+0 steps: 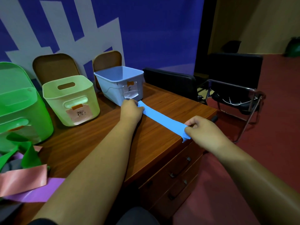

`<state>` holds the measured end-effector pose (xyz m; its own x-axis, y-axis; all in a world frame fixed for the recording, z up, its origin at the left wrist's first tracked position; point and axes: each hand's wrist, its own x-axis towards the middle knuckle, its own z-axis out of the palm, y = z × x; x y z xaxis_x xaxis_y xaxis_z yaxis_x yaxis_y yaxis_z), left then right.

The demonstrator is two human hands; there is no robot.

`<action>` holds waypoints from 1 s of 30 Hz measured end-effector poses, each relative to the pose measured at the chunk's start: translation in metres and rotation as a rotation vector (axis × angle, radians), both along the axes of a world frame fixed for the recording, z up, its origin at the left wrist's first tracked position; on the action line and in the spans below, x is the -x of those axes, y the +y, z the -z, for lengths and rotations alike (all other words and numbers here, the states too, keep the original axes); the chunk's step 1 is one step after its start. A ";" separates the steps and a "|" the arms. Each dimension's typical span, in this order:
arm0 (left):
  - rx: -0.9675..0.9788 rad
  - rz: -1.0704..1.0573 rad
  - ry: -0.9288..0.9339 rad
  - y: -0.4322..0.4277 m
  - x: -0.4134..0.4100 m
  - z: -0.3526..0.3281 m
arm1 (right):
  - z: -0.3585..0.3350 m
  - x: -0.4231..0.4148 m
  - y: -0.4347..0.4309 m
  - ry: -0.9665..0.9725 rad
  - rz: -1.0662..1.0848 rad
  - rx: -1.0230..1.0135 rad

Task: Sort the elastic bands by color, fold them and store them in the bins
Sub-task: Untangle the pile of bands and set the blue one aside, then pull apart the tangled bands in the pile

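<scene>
- The blue band (162, 119) lies flat and pulled straight on the desk (97, 140). It runs from just in front of the blue bin (112, 93) out to the desk edge farthest from that bin.
- The left hand (131, 110) has its fingers curled over the band's far end, right at the foot of the blue bin. It grips that end against the wood.
- The right hand (204, 129) pinches the band's other end between thumb and fingers, well away from the blue bin. A short tail of band hangs past the desk edge.
- My read: the band is laid out for folding and is not yet folded or stored.
- Risk: the band looks taut, so if either grip loosens, the free end could snap back and bunch up or slip off the desk.
- Risk: bringing the ends together unevenly would give a skewed fold that springs open inside the bin.
- Risk: the left hand is almost touching the blue bin, and a quick fold could knock it along the desk.
- Risk: the pale bin (71, 101) and the green bin (21, 104) stand to the left of the blue bin, so a careless drop could land in the wrong colour.
- Green (30, 154), pink (22, 179) and purple (38, 191) bands lie loose, far left of the blue bin, unsorted.
</scene>
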<state>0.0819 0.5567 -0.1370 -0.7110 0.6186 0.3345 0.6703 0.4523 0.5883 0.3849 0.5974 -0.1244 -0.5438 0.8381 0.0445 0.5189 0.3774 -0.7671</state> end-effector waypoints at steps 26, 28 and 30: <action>0.219 -0.033 0.133 0.001 -0.005 0.003 | 0.001 0.001 -0.011 -0.068 0.009 -0.077; 0.239 -0.015 0.130 -0.004 -0.009 -0.002 | -0.001 0.002 -0.013 -0.107 0.026 -0.124; 0.268 0.011 0.087 -0.011 -0.014 -0.009 | -0.003 0.004 -0.015 -0.160 0.059 -0.179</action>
<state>0.0960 0.5456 -0.1282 -0.6799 0.7005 0.2171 0.7185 0.5769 0.3885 0.3812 0.5820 -0.1213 -0.5064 0.8549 0.1126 0.6536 0.4657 -0.5966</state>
